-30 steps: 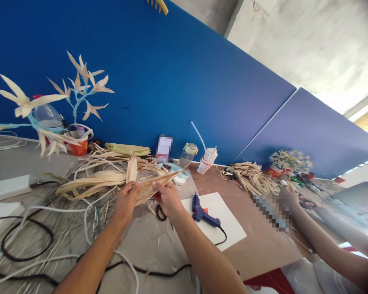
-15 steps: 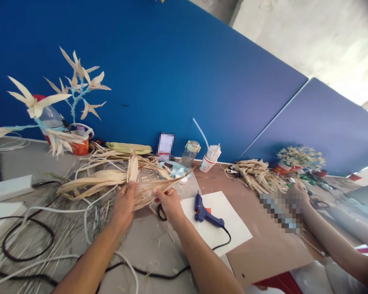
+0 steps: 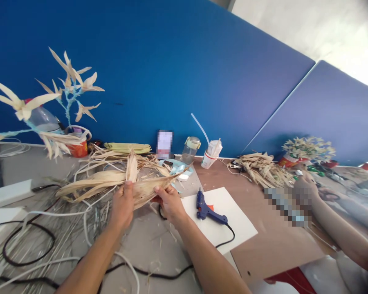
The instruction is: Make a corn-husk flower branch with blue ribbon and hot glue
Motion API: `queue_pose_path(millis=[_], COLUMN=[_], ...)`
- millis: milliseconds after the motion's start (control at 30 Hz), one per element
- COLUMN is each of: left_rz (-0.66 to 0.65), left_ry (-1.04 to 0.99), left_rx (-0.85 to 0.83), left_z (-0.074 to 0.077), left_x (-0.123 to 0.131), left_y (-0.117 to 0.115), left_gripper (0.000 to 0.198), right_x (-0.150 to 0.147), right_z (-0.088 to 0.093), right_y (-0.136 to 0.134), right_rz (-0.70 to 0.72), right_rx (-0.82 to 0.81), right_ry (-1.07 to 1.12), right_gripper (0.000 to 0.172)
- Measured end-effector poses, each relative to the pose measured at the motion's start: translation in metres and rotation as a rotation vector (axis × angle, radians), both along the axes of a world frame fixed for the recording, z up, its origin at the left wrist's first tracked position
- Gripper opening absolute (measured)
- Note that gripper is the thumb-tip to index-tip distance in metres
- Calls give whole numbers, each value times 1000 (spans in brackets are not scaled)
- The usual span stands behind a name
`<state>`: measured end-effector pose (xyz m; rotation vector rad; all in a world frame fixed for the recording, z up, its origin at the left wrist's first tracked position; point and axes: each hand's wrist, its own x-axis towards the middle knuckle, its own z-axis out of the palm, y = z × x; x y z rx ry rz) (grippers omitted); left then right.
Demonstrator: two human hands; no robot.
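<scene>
Nearest the camera, black and white cables (image 3: 88,228) loop over the grey table (image 3: 159,253), among thin scraps of straw. Just beyond them both hands are closed on one dry husk (image 3: 147,188). The left hand (image 3: 122,206) pinches its left part, thumb on top and fingers curled beneath. The right hand (image 3: 169,201) grips its right part in the same way, so the husk is stretched between them just above the table, its pointed tip aimed right and away. A black loop, perhaps a scissors handle, shows under the right hand; I cannot tell for sure.

Right of the right hand a blue glue gun (image 3: 206,210) lies on a white sheet (image 3: 233,228), which rests partly on a brown board (image 3: 272,245). Farther right, another person's hand (image 3: 306,190) rests on that board.

Behind the held husk is a loose husk pile (image 3: 92,179), with a white box (image 3: 12,192) well to its left. Beyond, along the wall, stand a red cup (image 3: 78,148), a corn ear (image 3: 127,147), a jar (image 3: 190,150) and a paper cup (image 3: 209,157). A second husk heap (image 3: 263,169) and a small bouquet (image 3: 309,148) lie to the right. Husk flowers (image 3: 70,85) on blue stems rise at far left against the blue partition (image 3: 171,73).
</scene>
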<state>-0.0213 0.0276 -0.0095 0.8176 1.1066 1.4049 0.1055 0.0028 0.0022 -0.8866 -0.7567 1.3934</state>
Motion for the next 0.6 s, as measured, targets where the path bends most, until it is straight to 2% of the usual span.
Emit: queue_pose_path(millis=[100,267,600], left_rz=[2,34,-48], left_ry=[-76,-69,-200], left_rx=[-55,-101,-190], left_z=[-4,-8,3], left_x=[-1,-5,-2], left_y=[4,10,6], left_gripper=[22,22,19], right_x=[2,8,7], right_z=[2,3,2], right_y=[-1,1,3], right_rz=[21,87,25], right_rx=[-14,17,13], right_ry=[-13,4,-67], right_gripper=[24,16,7])
